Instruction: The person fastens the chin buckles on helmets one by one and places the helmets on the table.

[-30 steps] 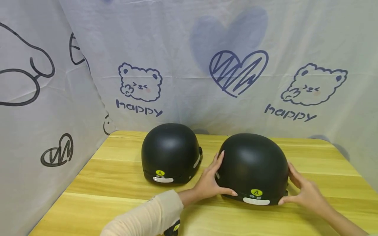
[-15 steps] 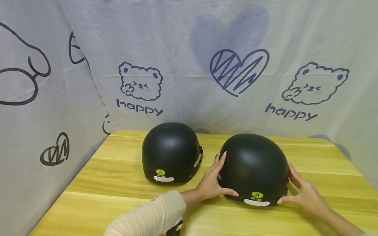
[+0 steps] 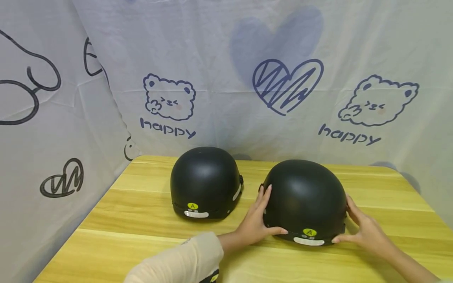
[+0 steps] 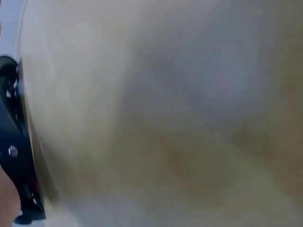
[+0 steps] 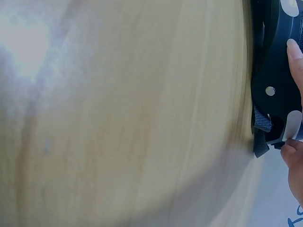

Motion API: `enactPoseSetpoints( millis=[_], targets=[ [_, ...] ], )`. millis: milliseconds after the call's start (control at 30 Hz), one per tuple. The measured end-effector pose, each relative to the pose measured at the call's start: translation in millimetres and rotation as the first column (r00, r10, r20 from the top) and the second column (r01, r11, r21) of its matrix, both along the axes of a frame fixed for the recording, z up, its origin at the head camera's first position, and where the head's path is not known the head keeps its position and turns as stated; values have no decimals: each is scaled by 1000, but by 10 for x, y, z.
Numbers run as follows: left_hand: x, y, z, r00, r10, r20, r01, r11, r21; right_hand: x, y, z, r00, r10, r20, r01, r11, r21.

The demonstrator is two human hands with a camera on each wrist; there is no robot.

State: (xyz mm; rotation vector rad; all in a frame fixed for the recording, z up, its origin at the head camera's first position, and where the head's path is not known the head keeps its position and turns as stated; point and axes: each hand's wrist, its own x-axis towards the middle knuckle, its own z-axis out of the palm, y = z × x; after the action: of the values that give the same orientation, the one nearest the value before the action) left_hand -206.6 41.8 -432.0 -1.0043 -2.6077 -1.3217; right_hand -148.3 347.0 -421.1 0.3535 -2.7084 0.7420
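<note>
Two matte black helmets stand dome up on the wooden table in the head view. My left hand (image 3: 253, 224) and right hand (image 3: 368, 232) grip the right-hand helmet (image 3: 304, 192) from either side. Both thumbs lie near its lower rim, on either side of a white reflective strip (image 3: 309, 241) and a yellow round sticker (image 3: 310, 232). The left wrist view catches only the helmet's edge (image 4: 14, 137). In the right wrist view, fingers (image 5: 296, 66) rest on the helmet's side, above a dangling dark strap (image 5: 262, 121).
The other helmet (image 3: 203, 181) stands to the left, with its own yellow sticker (image 3: 192, 206). Beneath both lies the light wooden tabletop (image 3: 120, 220). White cloth (image 3: 219, 51) with drawn hearts and bears hangs behind the table and along its left side.
The gripped helmet has shifted and turned very slightly to the right, and my left hand has moved with it. The left helmet has stayed where it was.
</note>
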Motion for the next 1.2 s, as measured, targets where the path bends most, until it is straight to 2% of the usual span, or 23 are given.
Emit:
enactPoseSetpoints(
  millis=[167,333,500,700,967,1200],
  targets=[
    [102,25,-3,999,39,9,-40,999,28,11,-13,21,1000,-6,26,7,1000,-30],
    [125,37,-14,999,51,-4,-51,998,30,18,-21,27,999,-9,34,10,999,-41],
    [113,62,-13,999,47,-6,-46,998,34,32,-13,24,1000,-23,21,24,999,-48],
    [89,130,-10,997,71,21,-71,997,13,22,31,10,1000,-15,-2,15,998,-64],
    [33,198,13,996,77,51,-76,997,-7,-22,84,31,999,-29,30,30,998,-48],
    [-24,255,14,996,81,42,-80,996,-24,-46,115,54,997,-54,58,55,998,-20]
  ],
)
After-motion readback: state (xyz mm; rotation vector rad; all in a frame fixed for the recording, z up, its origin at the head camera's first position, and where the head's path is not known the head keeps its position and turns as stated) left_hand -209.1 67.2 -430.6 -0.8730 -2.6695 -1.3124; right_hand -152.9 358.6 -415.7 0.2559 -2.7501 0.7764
